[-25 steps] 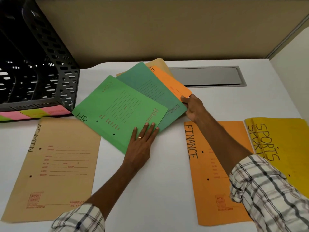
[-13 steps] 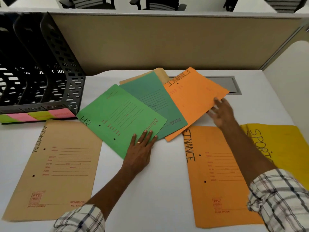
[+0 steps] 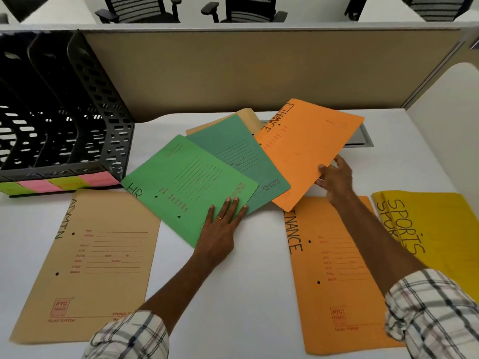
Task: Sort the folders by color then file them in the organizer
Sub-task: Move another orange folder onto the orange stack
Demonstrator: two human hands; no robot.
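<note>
My right hand [image 3: 335, 177] grips the edge of an orange FINANCE folder [image 3: 305, 149], which is lifted and tilted above the pile. My left hand [image 3: 220, 229] lies flat, fingers apart, on a light green HR folder [image 3: 186, 187]. Under that lie a darker green folder [image 3: 241, 154] and a tan folder [image 3: 246, 119] that barely shows. On the desk lie a tan ADMIN folder [image 3: 88, 265] at the left, another orange FINANCE folder [image 3: 334, 275] at the right, and yellow SPORTS folders [image 3: 435, 229] at the far right. The black mesh organizer [image 3: 59, 120] stands at the back left.
Pink and yellow-green labels [image 3: 57, 183] run along the organizer's front base. A grey cable hatch [image 3: 363, 137] is set into the desk behind the lifted folder. A beige partition [image 3: 233, 71] walls the back; office chairs [image 3: 246, 9] stand beyond it.
My right hand has pulled the orange folder out from under the green ones and raised it to the right. The left hand has stayed on the HR folder.
</note>
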